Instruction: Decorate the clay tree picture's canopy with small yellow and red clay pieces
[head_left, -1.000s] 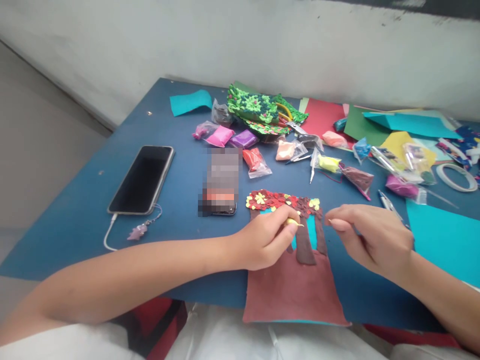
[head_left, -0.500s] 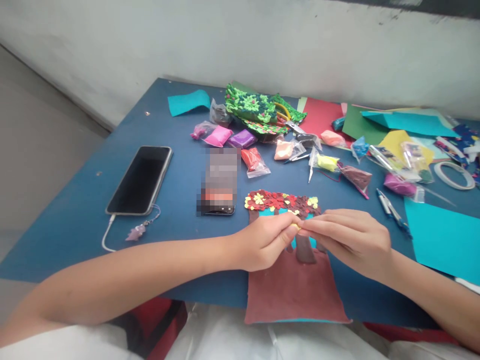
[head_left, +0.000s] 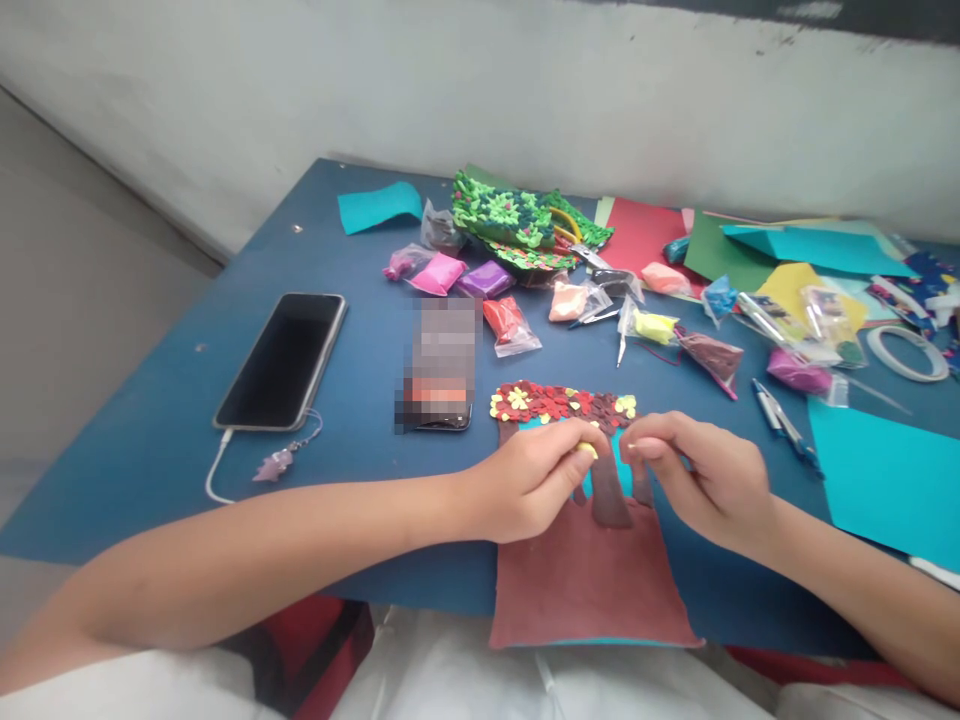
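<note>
A clay picture lies at the table's near edge: brown ground, brown tree trunks on teal, and a crown of red and yellow clay flowers. My left hand rests on it, pinching a small lump of yellow clay between thumb and fingers. My right hand hovers just to the right of the lump, with thumb and fingertips pressed together in a pinch; whether a bit of clay is in them I cannot make out.
A black phone with a cable lies at left, a second phone beside the picture. Bags of coloured clay, a green clay piece, coloured paper sheets, a pen and a tape roll crowd the blue table.
My right hand came in to meet the left at the yellow clay, then drew back a little to the right with its fingers pinched. The left hand stayed put.
</note>
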